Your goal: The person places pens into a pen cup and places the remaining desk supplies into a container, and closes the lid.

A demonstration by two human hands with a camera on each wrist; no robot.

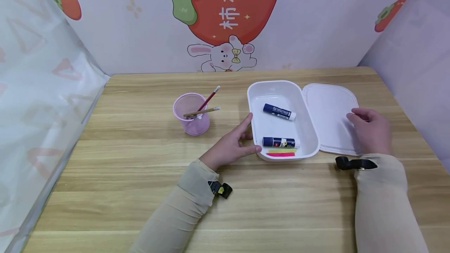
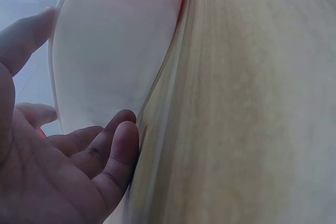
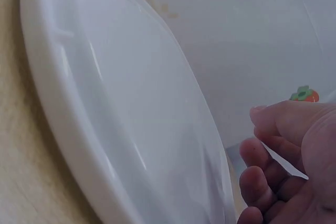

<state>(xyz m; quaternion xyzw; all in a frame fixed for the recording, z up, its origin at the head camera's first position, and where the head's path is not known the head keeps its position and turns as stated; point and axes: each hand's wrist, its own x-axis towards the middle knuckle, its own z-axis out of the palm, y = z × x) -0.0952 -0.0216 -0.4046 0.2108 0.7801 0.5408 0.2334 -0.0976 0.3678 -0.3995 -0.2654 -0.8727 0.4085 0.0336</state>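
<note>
My left hand [image 1: 228, 145] touches the left side of a white plastic box [image 1: 251, 128], its fingertips spread along the rim and outer wall. Inside the box lie two dark blue glue sticks [image 1: 279, 111] with white ends and a yellow and a pink strip [image 1: 281, 154]. To the box's right a white lid [image 1: 330, 116] lies on the table. My right hand [image 1: 374, 130] is over the lid's right edge, fingers loosely curled and thumb near the index finger. In the right wrist view a pale sliver [image 3: 286, 162] shows between its fingers; whether it is held cannot be told.
Left of the box stands a pink cup [image 1: 197, 126] with a red pencil [image 1: 209, 98], a brown pencil [image 1: 202, 111] and some small items. The wooden table [image 1: 140, 167] runs back to a printed cloth wall [image 1: 123, 42].
</note>
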